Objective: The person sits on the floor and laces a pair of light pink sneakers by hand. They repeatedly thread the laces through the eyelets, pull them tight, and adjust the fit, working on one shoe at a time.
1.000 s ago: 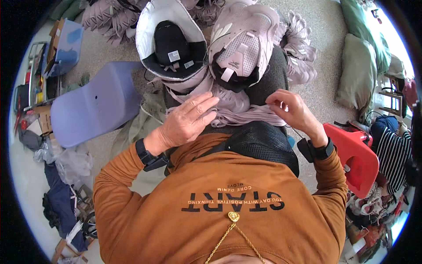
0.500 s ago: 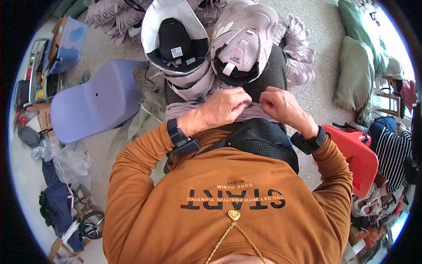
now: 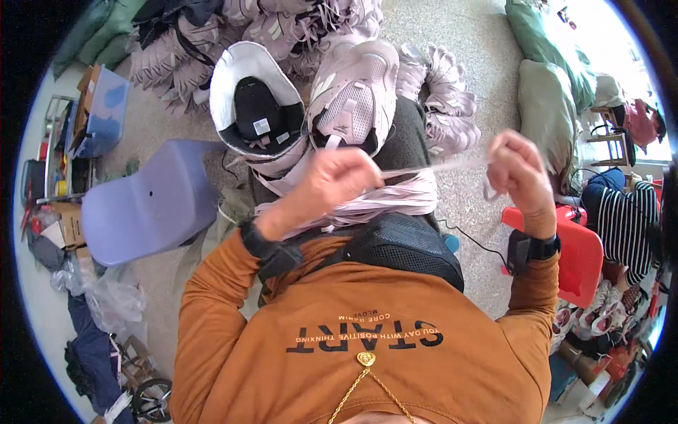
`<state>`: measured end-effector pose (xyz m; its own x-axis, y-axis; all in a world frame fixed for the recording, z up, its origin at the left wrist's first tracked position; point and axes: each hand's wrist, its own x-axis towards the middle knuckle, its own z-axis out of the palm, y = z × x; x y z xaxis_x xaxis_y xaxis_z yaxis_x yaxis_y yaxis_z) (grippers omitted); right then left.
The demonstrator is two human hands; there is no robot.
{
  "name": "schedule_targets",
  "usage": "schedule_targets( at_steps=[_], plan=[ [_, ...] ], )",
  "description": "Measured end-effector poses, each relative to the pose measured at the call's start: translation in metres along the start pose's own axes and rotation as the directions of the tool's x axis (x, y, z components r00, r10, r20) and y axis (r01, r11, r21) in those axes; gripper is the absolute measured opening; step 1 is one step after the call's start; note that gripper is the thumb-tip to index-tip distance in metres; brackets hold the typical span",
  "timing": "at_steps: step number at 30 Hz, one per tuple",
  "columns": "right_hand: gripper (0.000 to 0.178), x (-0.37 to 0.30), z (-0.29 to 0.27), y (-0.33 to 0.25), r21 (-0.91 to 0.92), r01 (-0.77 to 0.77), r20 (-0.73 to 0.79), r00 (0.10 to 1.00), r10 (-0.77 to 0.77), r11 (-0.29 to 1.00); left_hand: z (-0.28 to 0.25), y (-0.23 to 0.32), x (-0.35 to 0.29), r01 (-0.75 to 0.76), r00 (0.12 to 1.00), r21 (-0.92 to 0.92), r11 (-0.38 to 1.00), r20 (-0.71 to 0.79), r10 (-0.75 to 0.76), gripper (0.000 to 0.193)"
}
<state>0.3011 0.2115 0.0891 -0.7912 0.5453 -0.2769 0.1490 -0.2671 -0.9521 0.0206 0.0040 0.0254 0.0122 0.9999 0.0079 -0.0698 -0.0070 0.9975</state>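
Note:
A pale pink shoelace runs taut between my two hands, slightly smeared by motion. My left hand pinches one part of it above my lap. Out to the right, my right hand is closed on the other part, and a short loop hangs below its fingers. Under the lace, a bundle of pale pink laces lies across my thighs. Just beyond my left hand, two pale pink shoe uppers rest at my knees: one opened out with a white lining and black inside, the other with its mesh front facing up.
More pink shoe uppers lie strung together on the floor, with a heap at the far side. A purple plastic chair stands left, a red stool right. Beyond the stool is a person in a striped top.
My hands were close together over the lace bundle. Now the right hand has swung out to the right and up, drawing a lace taut. My left hand has moved slightly left and down.

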Motion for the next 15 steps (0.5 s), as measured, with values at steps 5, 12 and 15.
schedule_targets(
  at_steps=[5, 12, 15],
  plan=[
    [0.029, -0.005, -0.016, 0.036, -0.116, -0.161, 0.304, 0.934, 0.189, 0.980, -0.077, 0.050, -0.022, -0.001, 0.913, 0.108, 0.994, -0.406, 0.046, 0.020],
    [0.034, 0.019, 0.041, 0.005, 0.695, 0.358, -0.595, 0.773, 0.220, 0.623, -0.051, 0.033, -0.037, 0.249, 0.967, 0.653, 0.715, -0.212, -0.143, 0.022],
    [0.036, 0.023, -0.011, 0.052, 0.840, 0.295, -0.280, 0.955, -0.102, 0.456, -0.037, 0.020, -0.030, 0.095, 0.988, 0.723, 0.685, 0.015, -0.153, 0.020]
  ],
)
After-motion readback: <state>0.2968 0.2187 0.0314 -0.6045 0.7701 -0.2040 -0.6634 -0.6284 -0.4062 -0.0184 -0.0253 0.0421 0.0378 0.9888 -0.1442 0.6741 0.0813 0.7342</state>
